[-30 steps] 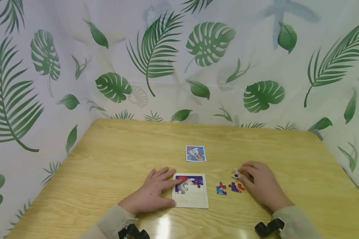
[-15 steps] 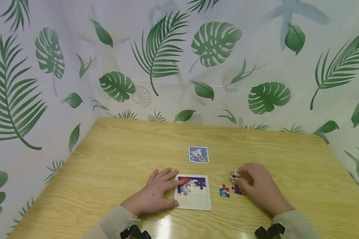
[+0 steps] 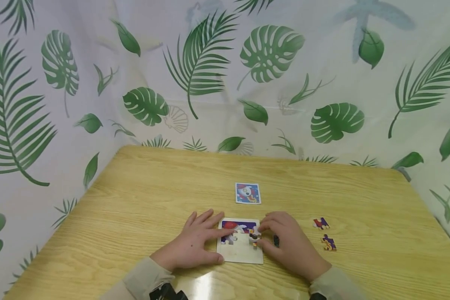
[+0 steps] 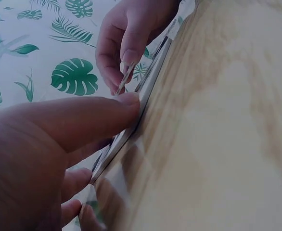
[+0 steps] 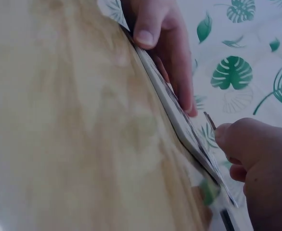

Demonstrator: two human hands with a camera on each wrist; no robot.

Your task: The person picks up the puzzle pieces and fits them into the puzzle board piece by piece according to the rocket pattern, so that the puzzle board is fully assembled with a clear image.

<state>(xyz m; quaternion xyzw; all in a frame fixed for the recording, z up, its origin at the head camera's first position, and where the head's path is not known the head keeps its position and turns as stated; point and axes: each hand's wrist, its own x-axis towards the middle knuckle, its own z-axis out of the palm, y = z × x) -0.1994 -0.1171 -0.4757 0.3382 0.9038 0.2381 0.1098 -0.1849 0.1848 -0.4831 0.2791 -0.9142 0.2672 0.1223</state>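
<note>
A square jigsaw board (image 3: 241,256) with a pale frame lies on the table, its upper part filled with pieces of a purple, red and white picture. My left hand (image 3: 191,243) rests spread along its left side, the index finger reaching over the fitted pieces and the thumb at the lower left edge. Between thumb and fingers my right hand (image 3: 292,246) pinches a puzzle piece (image 3: 253,238), white and black with orange. In the right wrist view that puzzle piece (image 5: 210,120) is tilted and held above the board.
Two loose puzzle pieces, a red and purple piece (image 3: 321,223) and a purple and orange piece (image 3: 328,242), lie right of my right hand. A dark bit (image 3: 276,240) shows beneath that hand. Behind the board lies a small picture card (image 3: 248,193). A leaf-printed curtain (image 3: 210,83) borders the table.
My right hand has picked up the white and black piece and carried it left, over the right part of the board. The left hand stays on the board's left side.
</note>
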